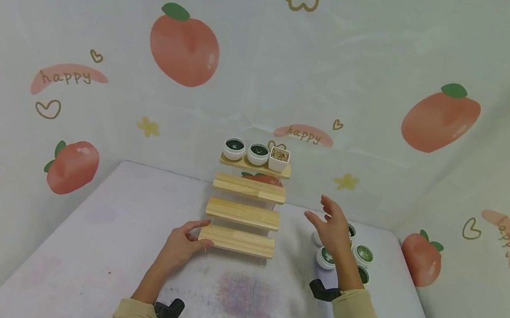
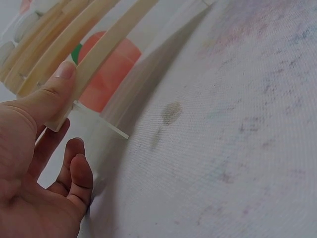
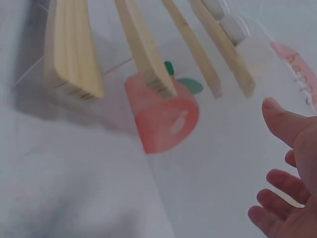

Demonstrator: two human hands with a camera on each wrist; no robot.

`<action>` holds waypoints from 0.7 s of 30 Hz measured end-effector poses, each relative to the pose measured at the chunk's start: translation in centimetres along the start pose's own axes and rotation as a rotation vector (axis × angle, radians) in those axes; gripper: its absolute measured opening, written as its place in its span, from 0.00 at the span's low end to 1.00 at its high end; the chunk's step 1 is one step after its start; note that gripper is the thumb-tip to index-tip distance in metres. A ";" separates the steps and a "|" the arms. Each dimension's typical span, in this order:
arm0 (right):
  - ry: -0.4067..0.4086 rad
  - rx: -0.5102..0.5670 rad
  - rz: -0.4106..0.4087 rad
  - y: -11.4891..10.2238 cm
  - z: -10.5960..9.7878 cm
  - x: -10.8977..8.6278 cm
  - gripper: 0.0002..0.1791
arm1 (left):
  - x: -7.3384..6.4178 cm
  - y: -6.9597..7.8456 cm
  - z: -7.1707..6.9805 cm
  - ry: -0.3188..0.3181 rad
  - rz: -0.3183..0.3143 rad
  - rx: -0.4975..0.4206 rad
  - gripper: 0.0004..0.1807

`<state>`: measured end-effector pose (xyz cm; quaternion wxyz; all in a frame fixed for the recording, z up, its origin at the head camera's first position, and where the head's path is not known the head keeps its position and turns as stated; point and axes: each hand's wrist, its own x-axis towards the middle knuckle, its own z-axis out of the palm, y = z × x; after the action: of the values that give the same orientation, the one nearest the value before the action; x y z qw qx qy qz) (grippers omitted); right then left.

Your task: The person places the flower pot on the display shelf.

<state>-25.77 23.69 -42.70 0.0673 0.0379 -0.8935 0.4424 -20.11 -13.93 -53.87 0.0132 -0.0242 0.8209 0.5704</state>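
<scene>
While my left hand (image 1: 179, 248) pinches the left end of the lowest board (image 1: 236, 241) between thumb and forefinger, my right hand (image 1: 336, 231) is raised with its thumb held away from its relaxed fingers, holding nothing. The board belongs to a four-tier wooden stand (image 1: 244, 214), upright in the middle of the white table (image 1: 79, 243) and near its back edge. Its right ends face my right palm across an open gap. A wide stretch of tabletop runs out to the left edge, and another lies in front of the lowest tier.

On the top tier stand two round white pots (image 1: 257, 162) with dark tops and, towards the right end, a square white pot (image 1: 277, 165) with speckled brown filling. To the right, more small pots (image 1: 325, 262) crowd together, partly hidden by my forearm. Just behind, the printed wall (image 1: 250, 45) bounds the space.
</scene>
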 end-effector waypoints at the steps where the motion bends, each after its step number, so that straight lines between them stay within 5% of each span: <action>1: 0.006 0.003 0.008 0.5 -0.2 -0.4 0.41 | 0.0 0.0 0.0 0.001 0.001 0.000 0.35; 11: 0.070 -0.069 0.075 4.5 -1.3 -4.1 0.40 | 0.1 -0.2 0.1 0.004 0.016 0.018 0.35; 21: 0.140 -0.101 0.086 7.0 -0.3 -5.9 0.40 | 0.1 0.0 0.2 0.012 0.004 0.020 0.34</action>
<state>-20.81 28.19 -48.89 0.1123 -0.0352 -0.9086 0.4006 -20.21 -13.77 -53.90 0.0073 -0.0256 0.8268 0.5619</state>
